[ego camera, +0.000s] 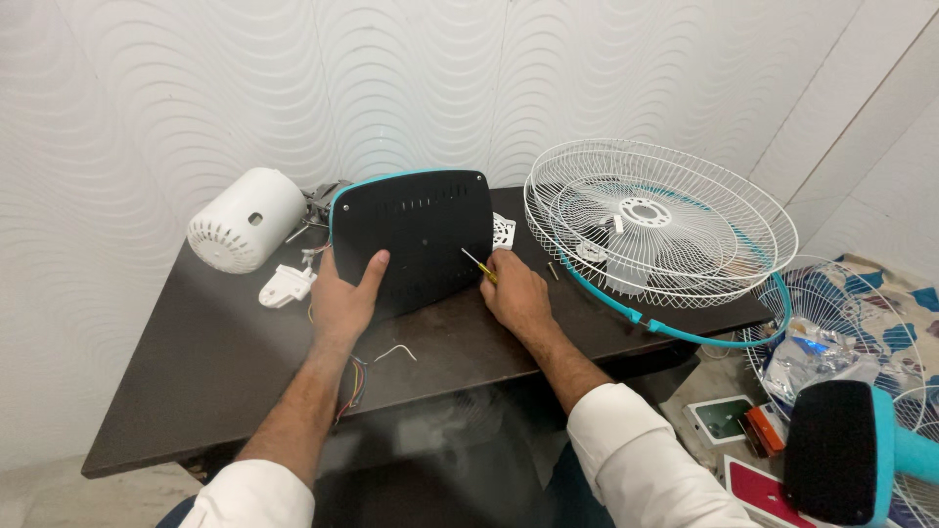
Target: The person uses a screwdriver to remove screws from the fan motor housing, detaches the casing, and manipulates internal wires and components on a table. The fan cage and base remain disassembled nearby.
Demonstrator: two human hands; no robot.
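Head view: my right hand (518, 293) has its fingers pressed together around a small screwdriver (478, 265) with a yellow handle, its thin shaft angled up and left so the tip meets the black panel (416, 235). My left hand (344, 298) is spread, thumb up against the panel's face and the fingers tucked behind its left edge (I can't see them properly there), bracing it. The panel is a black rounded plate with a teal rim, tilted up on its lower edge near the middle of the dark table (196, 372).

Just behind its right corner lies a small white grille piece (504, 231). To the left sit a white cylindrical housing (245, 217) and a white plastic bracket (286, 286). A bent bit of white wire (394, 351) lies near my left wrist, and coloured wires (354, 383) run under the forearm. On the right, a white wire fan guard (660, 223) with a teal band overhangs the table edge. On the floor beyond lies what looks like a black-and-teal fan base (846, 452).
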